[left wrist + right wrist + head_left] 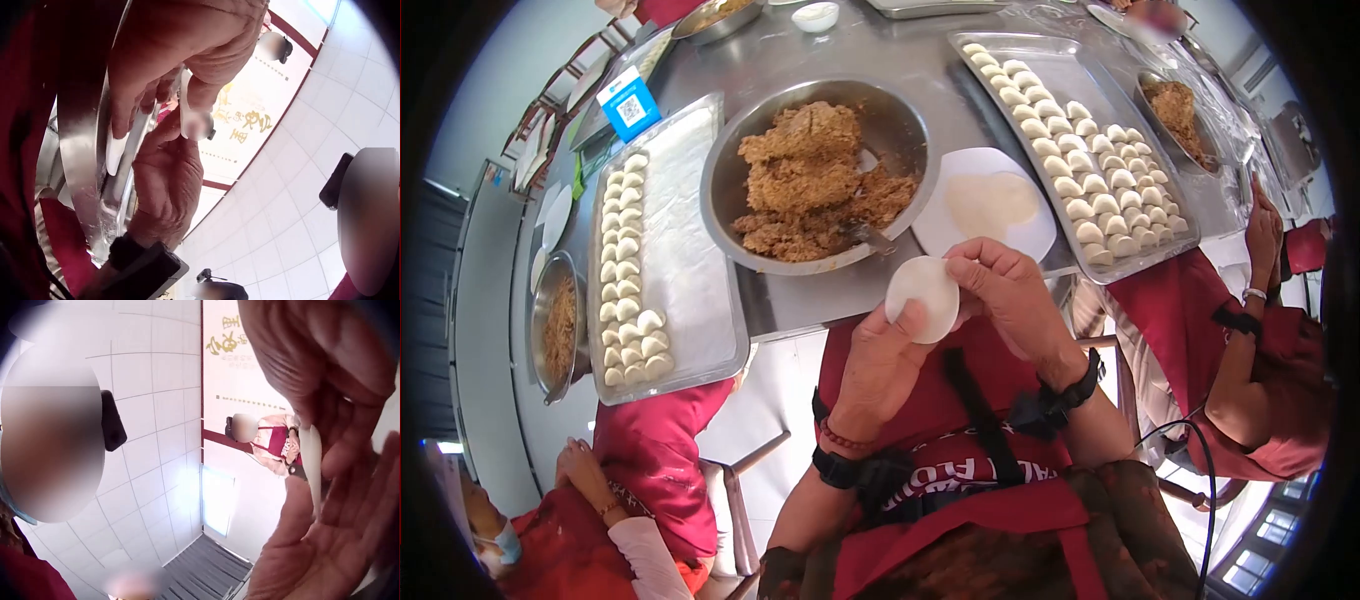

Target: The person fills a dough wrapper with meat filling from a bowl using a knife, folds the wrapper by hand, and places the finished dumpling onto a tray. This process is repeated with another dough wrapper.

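Note:
A thin round dumpling wrapper [930,278] is held up in front of the apron, just beyond the table's near edge. My left hand [880,365] holds it from below, thumb on its face and fingers behind. At its right edge, my right hand [1003,290] pinches it between thumb and fingers. The right wrist view shows the wrapper [312,462] nearly edge-on between both hands. No filling shows on it. Beyond the hands stands a large steel bowl [716,228] of brown filling [805,165] with a metal utensil handle [874,238]. Beside it, a white plate [945,228] bears flat wrappers [990,200].
Left of the bowl lies a tray [695,330] with rows of folded dumplings [628,270]; another dumpling tray [1090,75] lies to the right. Smaller bowls of filling [560,330] stand at both sides. A blue QR-code sign [628,103] stands behind the left tray. People sit on either side.

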Available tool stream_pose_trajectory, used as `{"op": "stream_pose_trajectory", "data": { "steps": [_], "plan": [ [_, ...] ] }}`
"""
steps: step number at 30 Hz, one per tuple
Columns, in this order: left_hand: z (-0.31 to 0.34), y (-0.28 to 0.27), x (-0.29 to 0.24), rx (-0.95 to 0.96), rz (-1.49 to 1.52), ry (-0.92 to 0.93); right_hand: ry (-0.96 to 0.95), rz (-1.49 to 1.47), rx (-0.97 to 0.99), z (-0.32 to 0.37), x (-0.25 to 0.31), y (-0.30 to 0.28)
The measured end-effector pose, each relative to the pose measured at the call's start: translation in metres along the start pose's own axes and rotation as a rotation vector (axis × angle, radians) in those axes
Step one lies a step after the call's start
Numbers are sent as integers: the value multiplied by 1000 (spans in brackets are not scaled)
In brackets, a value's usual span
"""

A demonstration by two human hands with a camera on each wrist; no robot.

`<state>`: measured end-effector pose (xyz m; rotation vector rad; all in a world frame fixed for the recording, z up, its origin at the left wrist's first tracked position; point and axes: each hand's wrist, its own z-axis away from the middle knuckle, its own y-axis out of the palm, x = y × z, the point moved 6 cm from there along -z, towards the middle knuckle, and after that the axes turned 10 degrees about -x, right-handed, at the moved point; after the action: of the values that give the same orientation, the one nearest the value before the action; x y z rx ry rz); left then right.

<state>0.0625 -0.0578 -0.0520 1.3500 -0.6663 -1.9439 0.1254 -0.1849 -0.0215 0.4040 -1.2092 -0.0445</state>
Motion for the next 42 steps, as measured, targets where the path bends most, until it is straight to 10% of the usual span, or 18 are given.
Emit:
{"op": "stream_pose_trajectory", "data": {
  "steps": [16, 19, 22, 26, 42],
  "plan": [
    [22, -28, -24, -208, 274, 114, 119, 365, 106, 13, -33, 38],
    [26, -31, -32, -283, 283, 145, -69, 501, -68, 7, -15, 30],
    [30, -39, -38, -313, 282, 146, -878, 980, -326, 10, 33, 35],
    [33, -44, -40, -327, 256, 123, -1114, 1027, -196, -2, 49, 58],
    [25, -47, -42, -361, 249, 76, -1027, 1030, -93, -36, 72, 56]
  ]
}}
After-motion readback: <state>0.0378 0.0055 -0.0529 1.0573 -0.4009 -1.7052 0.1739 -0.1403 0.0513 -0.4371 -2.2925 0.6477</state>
